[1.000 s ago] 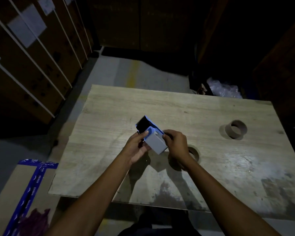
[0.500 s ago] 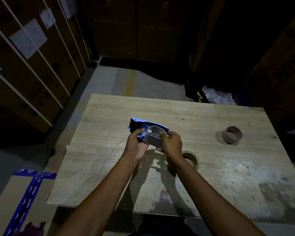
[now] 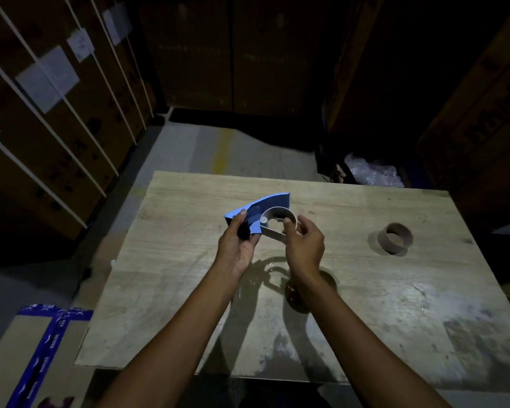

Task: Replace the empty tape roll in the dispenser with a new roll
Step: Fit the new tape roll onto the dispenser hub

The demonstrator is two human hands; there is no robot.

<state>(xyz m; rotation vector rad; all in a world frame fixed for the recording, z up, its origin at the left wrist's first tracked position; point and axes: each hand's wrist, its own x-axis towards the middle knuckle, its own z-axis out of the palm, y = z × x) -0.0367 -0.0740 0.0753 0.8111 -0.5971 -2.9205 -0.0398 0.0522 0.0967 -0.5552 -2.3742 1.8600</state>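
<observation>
Tape dispenser [image 3: 267, 203], blue-sided, held just above the middle of the wooden board [image 3: 189, 290], clear of its surface. Judged roughly midway through the job. Looked empty inside the grey hoop [image 3: 273, 234], no roll seated there, so the old roll apparently already out and the fresh one not yet in. Left to do, on that reading: picking up the new roll, seating it, threading the tape.

Counted from near to far:

- Off the board's near left corner: one cardboard box [image 3: 21, 348], crossed with blue printed tape.
- Over the board's near edge: two bare forearms.
- On the board just right of centre, under the right wrist: one half-hidden roll [image 3: 298, 303]. Taken for the new one, though the amount of tape on it could not be told.
- Above the board's middle: two hands on the one dispenser.
  - Gripped at the dark near end by the left hand [image 3: 236, 248], thumb pressed flat on the blue side plate, other fingers curled beneath.
  - Met at the hoop's right side by the right hand [image 3: 305, 244], forefinger and thumb seemingly pinching the rim, remaining fingers loosely curled and slightly apart.
- Toward the board's right side, well apart from both hands: one bare cardboard core [image 3: 395, 240], set with its opening upward, likely the spent roll.
- Beyond the board's far right corner: one heap of bubble wrap [image 3: 371, 172].
- Off the board's left side and further back: stacked cartons [image 3: 56, 128] bound with white straps, several paper labels stuck on. Could not count the cartons in the gloom.
</observation>
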